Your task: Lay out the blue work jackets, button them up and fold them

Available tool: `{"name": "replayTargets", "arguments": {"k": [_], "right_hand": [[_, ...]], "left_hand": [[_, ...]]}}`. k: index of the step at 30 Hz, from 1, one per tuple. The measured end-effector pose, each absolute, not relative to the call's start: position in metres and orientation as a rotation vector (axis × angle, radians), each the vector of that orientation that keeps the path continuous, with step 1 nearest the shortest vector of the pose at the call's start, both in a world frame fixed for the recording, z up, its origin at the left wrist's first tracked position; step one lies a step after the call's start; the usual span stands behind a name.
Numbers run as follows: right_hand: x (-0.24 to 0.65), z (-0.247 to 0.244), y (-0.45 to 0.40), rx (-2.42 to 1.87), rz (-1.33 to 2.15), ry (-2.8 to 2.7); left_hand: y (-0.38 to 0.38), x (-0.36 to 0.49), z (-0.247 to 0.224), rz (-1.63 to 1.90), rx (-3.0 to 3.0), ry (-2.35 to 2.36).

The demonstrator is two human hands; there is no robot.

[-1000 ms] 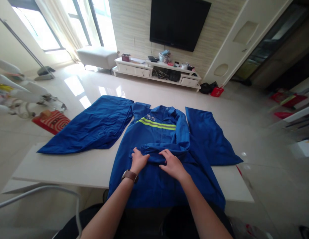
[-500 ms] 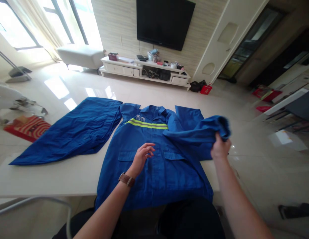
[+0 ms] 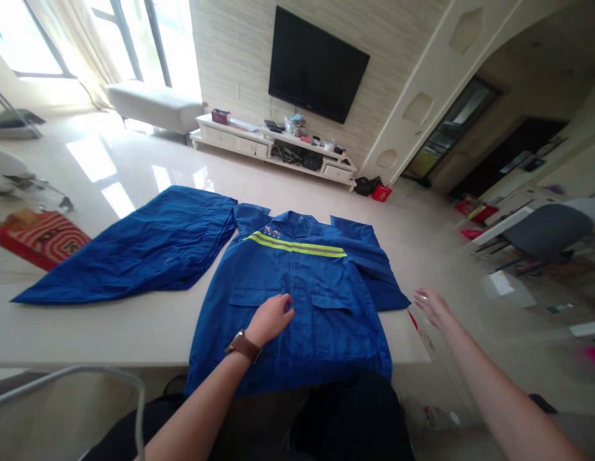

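Observation:
A blue work jacket with a yellow-green reflective band lies spread on the white table, its collar away from me. My left hand, with a brown watch on the wrist, is over the jacket's front between the two pocket flaps, its fingers curled with nothing visible in them. My right hand is off the table's right side, just beyond the jacket's sleeve, fingers apart and holding nothing. Left of the jacket lies another folded blue garment.
A red patterned bag stands at the table's left. Past the table are a low white cabinet, a bench and a wall screen. A grey chair is at the right. A pale curved tube crosses the lower left.
My right hand has let go of the sleeve and moved down beside the table. The sleeve now lies flat at the jacket's right. My left hand has curled and lowered slightly.

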State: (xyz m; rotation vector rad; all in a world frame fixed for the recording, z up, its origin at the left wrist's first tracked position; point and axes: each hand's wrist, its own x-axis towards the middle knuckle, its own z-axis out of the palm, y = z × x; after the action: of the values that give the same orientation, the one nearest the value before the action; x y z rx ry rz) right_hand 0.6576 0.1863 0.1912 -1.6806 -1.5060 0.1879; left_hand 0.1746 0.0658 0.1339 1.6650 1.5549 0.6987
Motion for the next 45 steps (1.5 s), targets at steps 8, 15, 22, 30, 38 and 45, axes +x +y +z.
{"name": "replayTargets", "arguments": {"k": [8, 15, 22, 30, 38, 45], "right_hand": [[0.445, 0.163, 0.218, -1.469, 0.394, -2.574], [0.219, 0.144, 0.264, -1.516, 0.347, -2.658], [0.077, 0.11, 0.316, -1.696, 0.334, -2.55], [0.06, 0.078, 0.345, -1.81, 0.518, -2.237], [0.171, 0.098, 0.33, -1.489, 0.588, -1.695], [0.293, 0.079, 0.241, -1.62, 0.752, -1.109]], "left_hand": [[0.048, 0.156, 0.144, 0.432, 1.911, 1.599], [0.053, 0.139, 0.16, 0.479, 1.863, 1.657], [0.055, 0.107, 0.174, 0.531, 1.687, 1.782], [0.053, 0.089, 0.173, 0.542, 1.488, 1.889], [0.06, 0.088, 0.169, 0.852, 1.288, 1.88], [0.073, 0.102, 0.15, 1.042, 1.159, 1.781]]}}
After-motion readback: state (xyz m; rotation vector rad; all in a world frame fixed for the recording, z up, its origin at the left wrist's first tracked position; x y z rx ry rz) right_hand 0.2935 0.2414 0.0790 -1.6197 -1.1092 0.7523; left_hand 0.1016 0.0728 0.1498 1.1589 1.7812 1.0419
